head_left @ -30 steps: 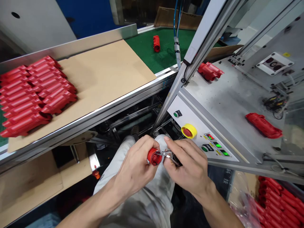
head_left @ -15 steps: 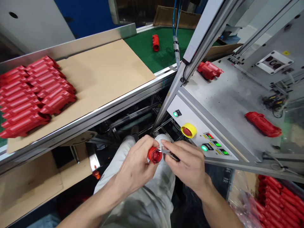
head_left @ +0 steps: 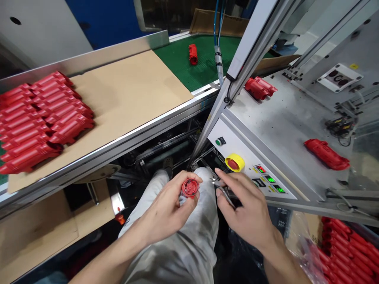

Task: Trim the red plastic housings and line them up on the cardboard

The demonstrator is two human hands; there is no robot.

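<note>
Tweezers [head_left: 222, 190] pinched in right hand [head_left: 247, 211], red plastic part [head_left: 190, 187] clasped in left hand [head_left: 166, 209] just beside.

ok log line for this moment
left hand: holds red part | right hand: holds metal tool | tool apart from part | control panel beside right hand

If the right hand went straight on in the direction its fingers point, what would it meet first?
Probably the foot of the slanted post, beyond the knee. The right hand, holding a metal tool, points up-left, just above the red part in the left hand; depth is unclear.
</note>
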